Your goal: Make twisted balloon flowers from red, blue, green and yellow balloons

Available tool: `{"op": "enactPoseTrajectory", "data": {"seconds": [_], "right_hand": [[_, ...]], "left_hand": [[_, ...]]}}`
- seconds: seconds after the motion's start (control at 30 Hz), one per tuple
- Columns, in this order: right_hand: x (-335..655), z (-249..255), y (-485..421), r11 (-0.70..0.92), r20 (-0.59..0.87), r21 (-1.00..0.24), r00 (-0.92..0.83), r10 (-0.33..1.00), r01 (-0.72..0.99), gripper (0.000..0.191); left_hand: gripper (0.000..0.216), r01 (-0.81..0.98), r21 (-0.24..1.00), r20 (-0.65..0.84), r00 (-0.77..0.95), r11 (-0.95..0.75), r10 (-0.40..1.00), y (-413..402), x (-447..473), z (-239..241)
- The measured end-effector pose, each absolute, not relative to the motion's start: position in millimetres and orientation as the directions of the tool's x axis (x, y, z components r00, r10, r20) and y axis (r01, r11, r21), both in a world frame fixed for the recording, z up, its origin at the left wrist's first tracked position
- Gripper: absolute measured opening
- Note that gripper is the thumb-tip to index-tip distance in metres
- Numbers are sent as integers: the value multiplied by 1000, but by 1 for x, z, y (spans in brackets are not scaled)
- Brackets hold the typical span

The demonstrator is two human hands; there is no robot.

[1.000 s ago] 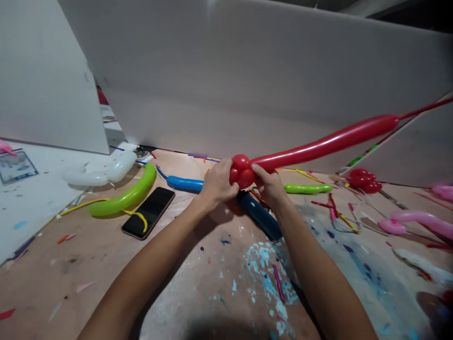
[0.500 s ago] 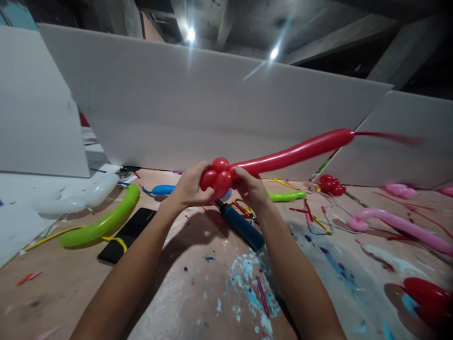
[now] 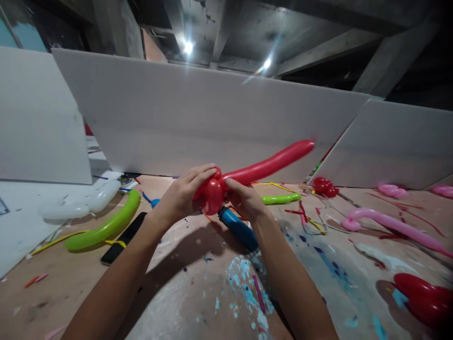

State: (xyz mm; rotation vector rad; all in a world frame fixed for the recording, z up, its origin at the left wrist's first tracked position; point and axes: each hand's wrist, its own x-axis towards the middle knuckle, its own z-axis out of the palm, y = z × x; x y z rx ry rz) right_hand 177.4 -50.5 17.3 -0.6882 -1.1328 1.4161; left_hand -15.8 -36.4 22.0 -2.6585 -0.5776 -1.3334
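A long red modelling balloon point(image 3: 269, 164) ends in a cluster of small twisted bubbles point(image 3: 213, 193) held in mid-air above the paint-stained table point(image 3: 198, 288). My left hand point(image 3: 182, 196) is curled round the cluster from the left, fingers over its top. On the right side of the cluster my right hand point(image 3: 244, 198) pinches the base of the long tail. The tail points up and to the right, its tip blurred.
A blue balloon pump point(image 3: 239, 227) lies under my hands. A green balloon point(image 3: 106, 226), a white balloon point(image 3: 83, 200) and a black phone point(image 3: 122, 232) lie at left. Pink balloons point(image 3: 392, 224), a small red cluster point(image 3: 324, 186), another green balloon point(image 3: 281, 198) and scraps lie at right. White boards point(image 3: 212, 118) wall the back.
The view has tilted upward. My hands have turned the bubble cluster, my left fingers now over its top, and the red tail has swung lower and shorter in view.
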Motion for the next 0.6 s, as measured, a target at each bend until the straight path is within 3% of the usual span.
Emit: {"op": "enactPoseTrajectory", "data": {"seconds": [0.13, 0.23, 0.33, 0.47, 0.6], "right_hand": [[182, 19, -59, 141, 226, -941, -257, 940, -309, 24], [191, 20, -61, 291, 321, -942, -187, 929, -169, 15], [200, 24, -66, 395, 403, -915, -165, 900, -82, 14], [203, 29, -73, 391, 399, -917, -237, 886, -82, 28], [196, 26, -69, 425, 429, -902, -244, 870, -74, 24]], "left_hand": [[68, 330, 99, 814, 516, -939, 267, -38, -19, 20], [64, 296, 175, 774, 547, -939, 317, -37, -20, 22], [53, 245, 366, 682, 587, -898, 437, -39, -21, 25], [35, 95, 674, 505, 664, -733, 551, -42, -23, 29], [28, 35, 809, 380, 730, -586, 568, -40, -23, 26]]}}
